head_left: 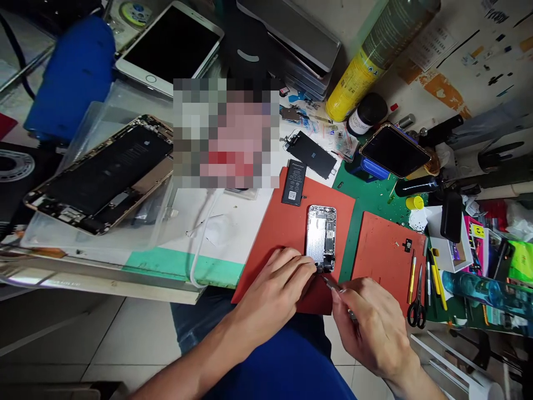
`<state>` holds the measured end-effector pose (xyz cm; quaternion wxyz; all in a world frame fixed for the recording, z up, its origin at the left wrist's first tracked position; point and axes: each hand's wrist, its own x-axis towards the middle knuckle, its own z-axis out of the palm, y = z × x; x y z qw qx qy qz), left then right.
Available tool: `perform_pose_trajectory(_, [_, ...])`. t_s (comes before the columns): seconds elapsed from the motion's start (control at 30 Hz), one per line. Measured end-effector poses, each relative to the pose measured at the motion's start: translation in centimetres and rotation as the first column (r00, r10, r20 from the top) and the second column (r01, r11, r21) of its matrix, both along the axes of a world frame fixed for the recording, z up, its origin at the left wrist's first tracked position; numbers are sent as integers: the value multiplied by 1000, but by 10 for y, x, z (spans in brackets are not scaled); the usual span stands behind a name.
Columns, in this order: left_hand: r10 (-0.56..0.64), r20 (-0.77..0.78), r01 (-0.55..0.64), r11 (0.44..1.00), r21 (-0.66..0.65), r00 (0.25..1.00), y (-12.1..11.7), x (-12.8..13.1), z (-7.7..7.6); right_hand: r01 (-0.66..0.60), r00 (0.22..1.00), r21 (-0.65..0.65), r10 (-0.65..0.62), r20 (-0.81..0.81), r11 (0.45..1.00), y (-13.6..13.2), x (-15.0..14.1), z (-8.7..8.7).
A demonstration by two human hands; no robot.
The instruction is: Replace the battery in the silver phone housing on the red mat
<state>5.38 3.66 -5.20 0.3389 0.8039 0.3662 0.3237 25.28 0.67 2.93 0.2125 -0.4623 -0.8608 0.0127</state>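
An opened phone [320, 239], its metal inside and circuit board bare, lies on a red mat [262, 250] with no screen on it. My left hand [285, 280] is curled at its lower left corner, fingers together and steadying that edge; the thumb is hidden. In my right hand [372, 322], closed in a pinch, is a slim metal tool with a ridged grip [328, 283]. Its tip points at the phone's bottom edge; whether it touches I cannot tell. Above the phone lie a black phone battery [293, 182] and a detached phone screen [312, 154], back side up.
Scissors [417, 308] and several pen-like tools lie on a second red mat [383, 244] at right. Left are a larger opened phone [120, 166] and a white phone [170, 47]. A yellow spray can [353, 86] stands behind. A white cable [204, 233] crosses the bench edge.
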Motion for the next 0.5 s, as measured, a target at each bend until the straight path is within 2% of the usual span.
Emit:
perform_pose_trajectory(0.13, [-1,2,1,1000,-8,1000,-1,0,-2,-7,1000,56,6,7,998,1,-2,-2])
perform_pose_trajectory(0.5, [6,10,-5,1000,-21,1000,-1,0,-3,-29,1000,66,29,-2,997,3,-2,-2])
